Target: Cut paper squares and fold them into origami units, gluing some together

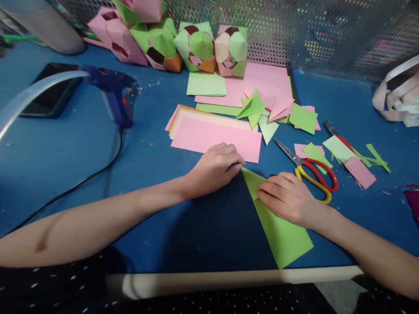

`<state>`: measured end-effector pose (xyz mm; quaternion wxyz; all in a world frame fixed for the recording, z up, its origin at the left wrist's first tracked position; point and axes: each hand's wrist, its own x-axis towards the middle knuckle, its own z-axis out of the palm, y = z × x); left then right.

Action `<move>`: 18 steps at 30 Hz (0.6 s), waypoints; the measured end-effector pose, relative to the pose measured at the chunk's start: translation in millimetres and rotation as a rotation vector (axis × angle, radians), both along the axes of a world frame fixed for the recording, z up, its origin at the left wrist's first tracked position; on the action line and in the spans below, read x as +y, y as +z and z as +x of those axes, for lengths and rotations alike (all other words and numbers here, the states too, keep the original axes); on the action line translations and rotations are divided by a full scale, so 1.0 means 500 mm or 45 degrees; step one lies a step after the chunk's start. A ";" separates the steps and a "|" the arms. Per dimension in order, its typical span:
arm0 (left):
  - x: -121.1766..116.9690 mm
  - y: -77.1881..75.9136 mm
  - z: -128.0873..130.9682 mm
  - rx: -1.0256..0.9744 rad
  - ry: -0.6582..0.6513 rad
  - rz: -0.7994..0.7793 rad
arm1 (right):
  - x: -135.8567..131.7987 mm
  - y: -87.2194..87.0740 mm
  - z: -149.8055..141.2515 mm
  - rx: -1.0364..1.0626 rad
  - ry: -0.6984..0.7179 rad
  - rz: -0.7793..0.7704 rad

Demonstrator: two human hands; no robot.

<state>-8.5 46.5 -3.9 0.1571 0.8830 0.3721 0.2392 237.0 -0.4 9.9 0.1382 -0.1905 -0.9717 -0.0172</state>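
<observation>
A strip of bright green paper (pixel 288 242) lies slantwise on the blue table, its near end close to the front edge. My left hand (pixel 220 168) pinches the paper's far corner between thumb and fingers. Farther down the same sheet, my right hand (pixel 288 196) rests with its fingers bent and pressed on the paper; what its fingertips do underneath is partly hidden. Just beyond my left hand is a stack of paper strips, pink on top (pixel 216 137). Scissors (pixel 306 168) with red and yellow handles lie to the right of my right hand.
Folded paper models (pixel 196 46) stand along the perforated metal screen (pixel 271 35). A blue glue gun (pixel 113 93) with its cord and a dark phone (pixel 52 91) are at left. Paper scraps (pixel 360 171) and a red-handled tool (pixel 345 141) lie at right, near pale ribbon (pixel 397 98).
</observation>
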 end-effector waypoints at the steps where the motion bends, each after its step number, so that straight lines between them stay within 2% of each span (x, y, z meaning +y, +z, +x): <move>1: 0.000 0.000 0.000 0.003 0.002 0.000 | 0.000 0.001 0.000 -0.012 0.003 0.000; 18: -0.002 -0.002 0.003 -0.024 0.028 0.039 | -0.018 0.024 -0.010 -0.235 0.000 0.035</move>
